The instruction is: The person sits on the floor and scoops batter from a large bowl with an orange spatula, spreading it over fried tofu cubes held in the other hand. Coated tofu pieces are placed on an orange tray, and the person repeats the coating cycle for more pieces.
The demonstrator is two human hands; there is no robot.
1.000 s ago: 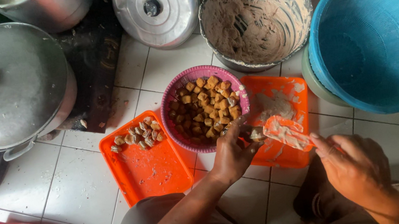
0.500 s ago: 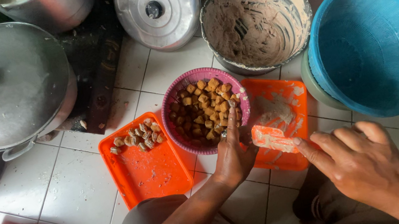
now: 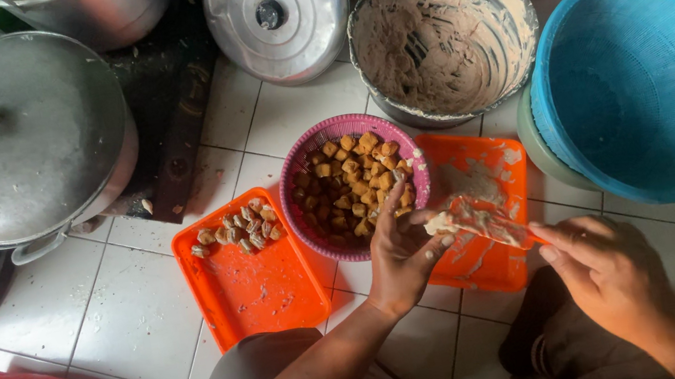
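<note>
While your left hand (image 3: 400,252) pinches a tofu piece (image 3: 445,221) beside the pink basket (image 3: 303,154), your right hand (image 3: 606,267) grips a paste-smeared spatula (image 3: 492,225), its long axis slanting up-left toward that piece.

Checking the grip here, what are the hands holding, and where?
The right hand holds a paste-smeared spatula by its handle end; the left hand touches its tip.

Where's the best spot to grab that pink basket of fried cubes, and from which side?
Probably the rim of the pink basket at its far-left edge, coming from above and the left. That stretch of rim is bare, while the left hand covers the near edge and the orange trays crowd both lower sides.
</note>
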